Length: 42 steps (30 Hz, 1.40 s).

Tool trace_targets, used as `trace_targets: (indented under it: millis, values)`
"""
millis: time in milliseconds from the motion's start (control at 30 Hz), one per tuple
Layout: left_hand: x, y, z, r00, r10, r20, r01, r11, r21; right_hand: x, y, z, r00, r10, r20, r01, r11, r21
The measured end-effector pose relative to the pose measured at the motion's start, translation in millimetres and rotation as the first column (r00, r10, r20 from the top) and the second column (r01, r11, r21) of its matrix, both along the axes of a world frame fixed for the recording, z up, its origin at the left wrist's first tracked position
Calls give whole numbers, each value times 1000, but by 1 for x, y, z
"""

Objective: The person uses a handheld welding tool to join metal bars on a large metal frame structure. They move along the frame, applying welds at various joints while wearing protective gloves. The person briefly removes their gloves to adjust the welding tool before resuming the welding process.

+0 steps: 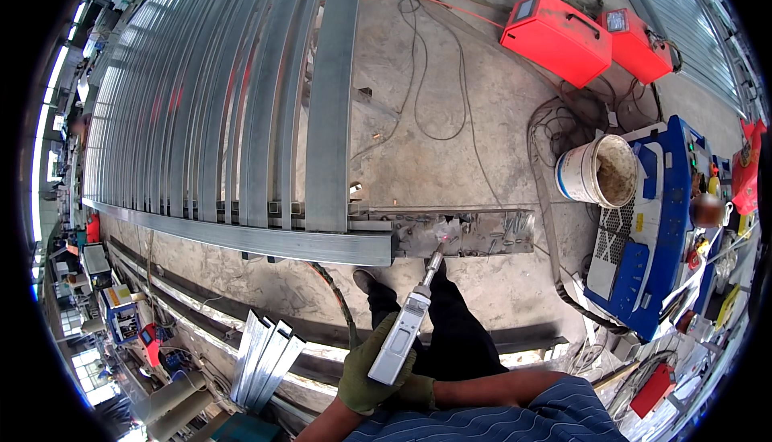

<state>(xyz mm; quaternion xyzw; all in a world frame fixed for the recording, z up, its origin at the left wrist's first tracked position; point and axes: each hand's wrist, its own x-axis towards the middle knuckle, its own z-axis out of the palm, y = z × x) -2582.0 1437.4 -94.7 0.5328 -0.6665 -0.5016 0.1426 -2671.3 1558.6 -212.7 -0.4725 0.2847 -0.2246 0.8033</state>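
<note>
A grey handheld laser welding gun (402, 331) slants up and away from me, its narrow nozzle above a metal work plate (490, 237). A small reddish glow shows on the plate near the tip. My left hand (363, 374), in a green work glove, is closed around the gun's rear part, with a dark hose running into the grip. Close beside it, my gloved right hand (415, 392) lies by the gun's back end; its fingers are hidden. Left of the nozzle, a metal crossbar (265, 241) runs along the ends of several long metal profiles (330, 112).
Two red machine boxes (555, 40) stand at the far right, with loose cables around them on the concrete floor. A dirty white bucket (595, 170) rests on a blue machine (659, 233). Cut metal tubes (265, 361) lean at lower left. A thick hose (555, 257) curves along the right.
</note>
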Motion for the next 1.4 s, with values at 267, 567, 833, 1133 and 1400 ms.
trace_targets:
  millis: [267, 567, 833, 1133, 1400]
  values:
    - [-1, -1, 0, 997, 37, -68, -35, 999, 35, -3, -3, 6, 994, -96, 43, 93, 994, 55]
    - [1, -2, -5, 998, -9, -58, 8, 1000, -13, -7, -7, 11, 997, -66, 48, 62, 995, 83]
    - [-2, -5, 6, 999, -31, -33, 31, 1000, -5, -13, -18, 19, 996, 65, 61, -78, 962, 262]
    - [2, -2, -2, 999, -16, -39, 15, 1000, -9, -6, -7, 11, 995, -46, 88, 22, 965, 262]
    - [1, -4, 2, 997, 56, -60, -53, 998, 40, -6, -9, 7, 997, -5, 80, -19, 956, 291]
